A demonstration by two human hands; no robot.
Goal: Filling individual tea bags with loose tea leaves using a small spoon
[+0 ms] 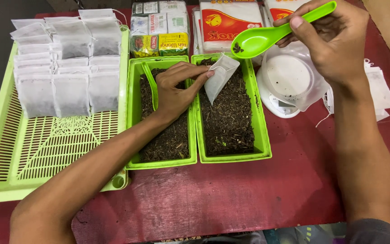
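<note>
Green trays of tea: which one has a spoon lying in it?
The left tray, under the left hand: a green spoon rests in its tea. The right tray has none.

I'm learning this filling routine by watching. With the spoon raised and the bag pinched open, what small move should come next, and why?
Probably tip the green plastic spoon in the right hand toward the small white paper filter bag that the left hand holds over the tray: a few dark flakes remain in its bowl.
</note>
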